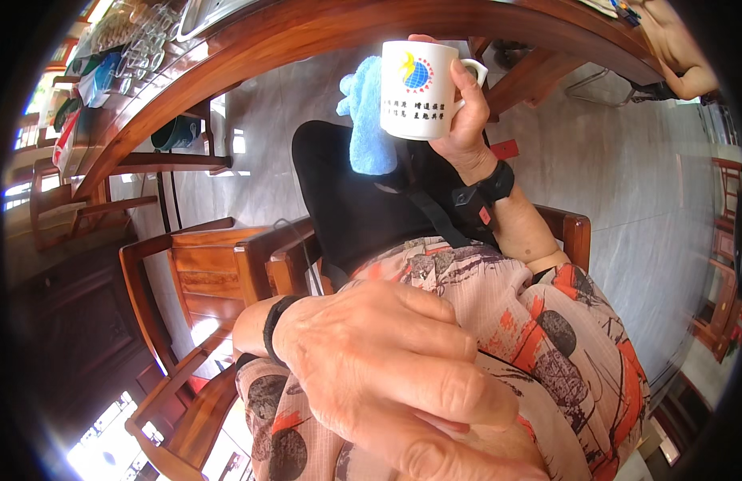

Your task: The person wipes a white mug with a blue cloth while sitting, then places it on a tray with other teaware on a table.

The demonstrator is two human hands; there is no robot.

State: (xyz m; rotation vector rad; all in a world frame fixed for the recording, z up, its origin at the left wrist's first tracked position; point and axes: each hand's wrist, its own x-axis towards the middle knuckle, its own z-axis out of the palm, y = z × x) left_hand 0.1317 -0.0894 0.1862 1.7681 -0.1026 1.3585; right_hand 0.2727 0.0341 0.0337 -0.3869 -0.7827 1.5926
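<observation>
A white ceramic mug (390, 120) is held over my lap in my right hand (467, 117), near its handle, with my thumb along the side. It bears a printed blue globe emblem and writing. A light-blue terry cloth (374, 150) hangs against the mug's left side; its upper part goes behind the mug, so what holds it there is hidden. Close to the camera, in front of my chest, is my left hand (383, 355), back upward. Its fingers are bent and somewhat apart, and no object shows in them. The palm is out of sight.
Beyond the mug curves a wooden table edge (287, 37). Glass cups (144, 57) and bags stand at its far left. Another person's arm (683, 66) is at the upper right. A wooden chair (206, 264) stands to my left, and a dark green bin (177, 132) sits under the table.
</observation>
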